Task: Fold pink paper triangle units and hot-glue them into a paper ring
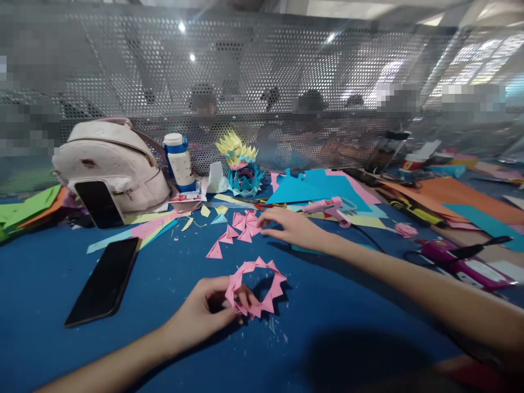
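A ring of folded pink paper triangles (279,281) is tilted up over the blue table, and my left hand (204,305) grips its left side between thumb and fingers. Some of those fingertips show through the ring's opening. Farther forward, my right hand (292,226) reaches in from the right, its fingers slightly curved and apart at the edge of a small group of loose pink paper triangles (245,225). I cannot make out whether the fingertips touch them. Behind these stands a folded-paper piece with yellow points (235,147) above a blue spiky base (245,180).
A pink glue gun (327,207) lies beyond my right forearm, near blue paper sheets (317,188). Left are a black phone (104,281), another phone (99,204) propped on a pale backpack (110,158), and a bottle (179,161). A purple corded device (462,265) sits right.
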A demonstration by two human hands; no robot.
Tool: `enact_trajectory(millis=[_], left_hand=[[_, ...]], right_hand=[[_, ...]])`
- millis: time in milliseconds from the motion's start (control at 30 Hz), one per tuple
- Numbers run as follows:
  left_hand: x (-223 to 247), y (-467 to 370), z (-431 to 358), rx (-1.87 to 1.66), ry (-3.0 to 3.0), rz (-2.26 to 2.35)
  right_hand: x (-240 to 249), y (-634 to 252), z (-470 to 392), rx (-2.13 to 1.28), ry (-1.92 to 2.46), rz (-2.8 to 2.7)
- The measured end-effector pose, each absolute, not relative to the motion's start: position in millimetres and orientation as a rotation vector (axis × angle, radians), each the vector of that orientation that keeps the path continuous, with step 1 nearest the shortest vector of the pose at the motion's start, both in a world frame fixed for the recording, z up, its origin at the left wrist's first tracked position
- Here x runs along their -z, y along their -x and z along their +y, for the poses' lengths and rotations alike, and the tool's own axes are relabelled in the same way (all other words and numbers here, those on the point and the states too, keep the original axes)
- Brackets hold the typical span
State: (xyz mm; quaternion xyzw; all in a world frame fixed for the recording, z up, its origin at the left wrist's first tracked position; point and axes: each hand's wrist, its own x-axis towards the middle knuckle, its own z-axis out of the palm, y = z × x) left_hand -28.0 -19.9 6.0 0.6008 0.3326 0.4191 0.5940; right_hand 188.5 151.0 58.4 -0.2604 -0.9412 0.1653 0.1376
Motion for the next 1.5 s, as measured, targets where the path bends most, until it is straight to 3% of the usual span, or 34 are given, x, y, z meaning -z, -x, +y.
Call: enact_trajectory(millis=[200,467,1133,1500], left_hand=[[-8.0,28.3,-21.4,-0.984,-1.432,0.801],[-7.3,28.1,-20.6,-1.005,-1.398,0.782],[-3.5,28.4,-18.8,-1.023,-1.363,0.773],[-5.9,35.2,-10.7,-1.129,-1.396,0.957]], right_hand=[[-31.5,-141.8,179.5,-0.467,0.763,-2.861],[-31.8,-138.1,177.1,-0.523,0.811,-2.897],[-36.8,-149.6,186.3,-1.417,0.84,-2.555],[-44.4,-173.2,164.0,-1.47,0.935,-2.396]])
